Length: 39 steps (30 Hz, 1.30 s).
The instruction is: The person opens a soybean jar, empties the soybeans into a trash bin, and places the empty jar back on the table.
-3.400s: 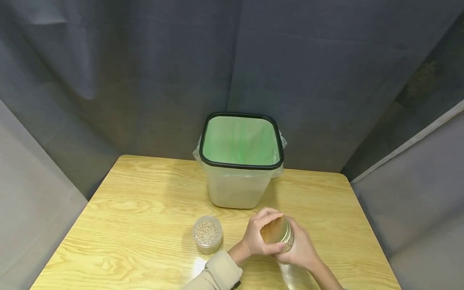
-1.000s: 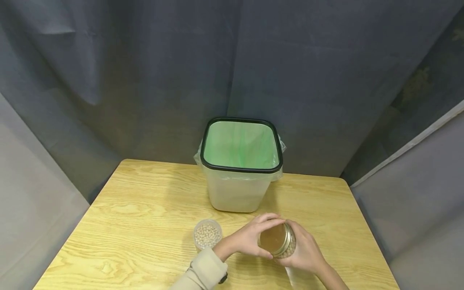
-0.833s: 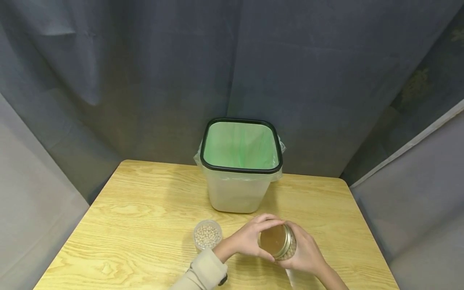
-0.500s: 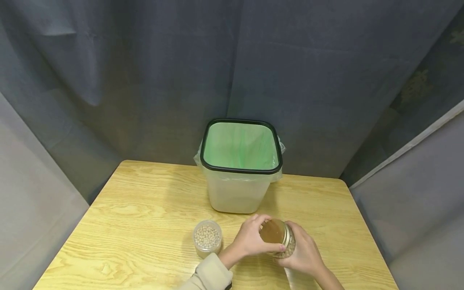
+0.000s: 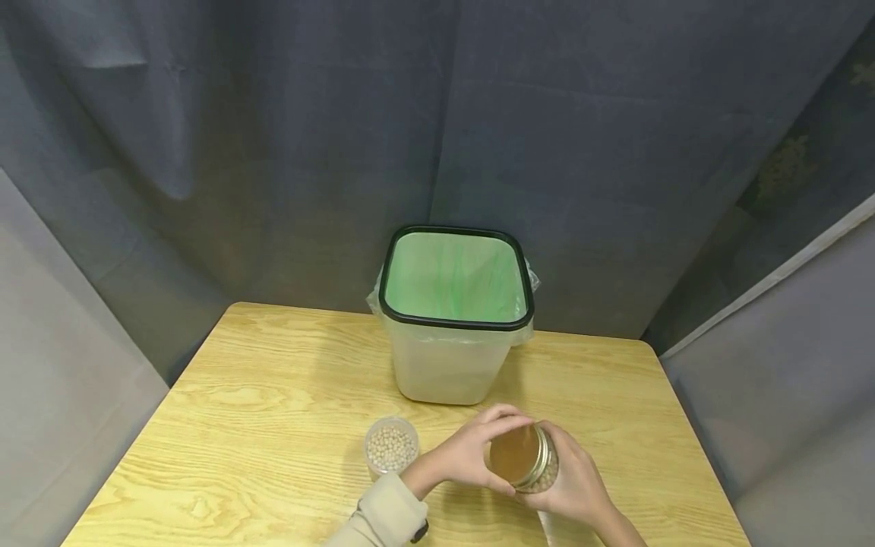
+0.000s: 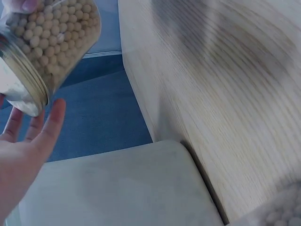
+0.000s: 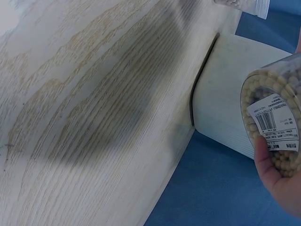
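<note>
Above the front right of the table, a clear jar (image 5: 548,472) full of pale round beans is held tilted, its gold lid (image 5: 513,454) facing left. My right hand (image 5: 573,477) grips the jar's body; in the right wrist view its thumb lies against a base that bears a barcode label (image 7: 275,120). My left hand (image 5: 465,456) spans the lid, thumb on the near side and fingers over the far side. Fingertips (image 6: 57,109) meet the lid's edge in the left wrist view. The lid sits on the jar.
An open clear tub (image 5: 390,448) of similar pale beans stands left of the hands, close to the left forearm. Behind them a pale bin (image 5: 444,372) with a black rim and green-tinted liner stands on the wooden table (image 5: 239,425). Grey curtains (image 5: 307,152) enclose the back.
Half a second ago the left thumb reached further right across the lid; now the left hand has turned back, its thumb lower and left. The right hand keeps its hold on the jar.
</note>
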Available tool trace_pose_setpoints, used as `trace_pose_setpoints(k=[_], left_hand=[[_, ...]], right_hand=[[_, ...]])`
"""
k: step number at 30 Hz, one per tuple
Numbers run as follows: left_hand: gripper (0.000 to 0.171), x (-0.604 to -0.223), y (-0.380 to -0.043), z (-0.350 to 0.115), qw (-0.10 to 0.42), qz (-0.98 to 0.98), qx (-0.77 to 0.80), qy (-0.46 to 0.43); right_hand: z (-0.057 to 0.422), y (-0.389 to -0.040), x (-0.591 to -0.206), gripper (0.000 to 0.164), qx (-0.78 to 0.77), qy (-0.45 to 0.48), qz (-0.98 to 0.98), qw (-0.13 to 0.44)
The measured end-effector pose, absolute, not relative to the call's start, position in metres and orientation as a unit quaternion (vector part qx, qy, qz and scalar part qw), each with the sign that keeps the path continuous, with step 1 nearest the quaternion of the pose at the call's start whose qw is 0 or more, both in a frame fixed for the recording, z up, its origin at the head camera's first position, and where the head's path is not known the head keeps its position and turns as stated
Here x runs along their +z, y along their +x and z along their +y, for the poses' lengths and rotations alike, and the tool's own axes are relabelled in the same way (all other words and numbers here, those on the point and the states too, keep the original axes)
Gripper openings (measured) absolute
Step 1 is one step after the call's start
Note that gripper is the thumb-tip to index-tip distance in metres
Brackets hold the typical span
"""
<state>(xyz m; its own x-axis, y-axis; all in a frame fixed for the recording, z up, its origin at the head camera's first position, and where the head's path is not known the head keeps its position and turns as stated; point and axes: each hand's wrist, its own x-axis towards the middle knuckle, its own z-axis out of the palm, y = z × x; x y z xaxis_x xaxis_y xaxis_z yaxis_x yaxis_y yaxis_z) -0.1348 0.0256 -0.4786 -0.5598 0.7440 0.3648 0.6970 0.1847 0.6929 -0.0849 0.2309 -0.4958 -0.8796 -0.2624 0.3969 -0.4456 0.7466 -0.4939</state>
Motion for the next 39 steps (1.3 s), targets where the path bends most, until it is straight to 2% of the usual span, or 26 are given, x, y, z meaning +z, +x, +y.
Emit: trace_pose_setpoints(k=[6, 11, 14, 18, 22, 27, 34, 37, 39], left_hand=[[0.085, -0.476, -0.126, 0.031, 0.040, 0.816, 0.445, 0.366], [0.082, -0.474, -0.120, 0.036, 0.028, 0.854, 0.424, 0.301], [0.089, -0.474, -0.121, 0.035, 0.040, 0.842, 0.419, 0.338], [0.100, -0.475, -0.128, 0.030, 0.056, 0.797, 0.405, 0.445], [0.096, -0.476, -0.132, 0.028, 0.046, 0.774, 0.402, 0.487], [0.090, -0.475, -0.127, 0.030, 0.043, 0.808, 0.415, 0.417], [0.077, -0.472, -0.117, 0.041, 0.012, 0.877, 0.387, 0.285], [0.076, -0.472, -0.115, 0.044, 0.010, 0.887, 0.384, 0.258], [0.078, -0.473, -0.116, 0.042, 0.015, 0.882, 0.385, 0.270]], right_hand=[[0.229, -0.084, -0.495, 0.091, 0.296, 0.193, -0.922, 0.156], [0.229, -0.082, -0.495, 0.091, 0.295, 0.180, -0.925, 0.157], [0.230, -0.083, -0.495, 0.093, 0.296, 0.184, -0.923, 0.161], [0.233, -0.083, -0.496, 0.096, 0.300, 0.187, -0.922, 0.160], [0.234, -0.081, -0.497, 0.096, 0.302, 0.184, -0.923, 0.152], [0.233, -0.079, -0.498, 0.094, 0.306, 0.182, -0.923, 0.148], [0.228, -0.079, -0.499, 0.091, 0.307, 0.162, -0.927, 0.145], [0.227, -0.078, -0.500, 0.091, 0.310, 0.162, -0.925, 0.150], [0.227, -0.078, -0.501, 0.091, 0.310, 0.164, -0.924, 0.152]])
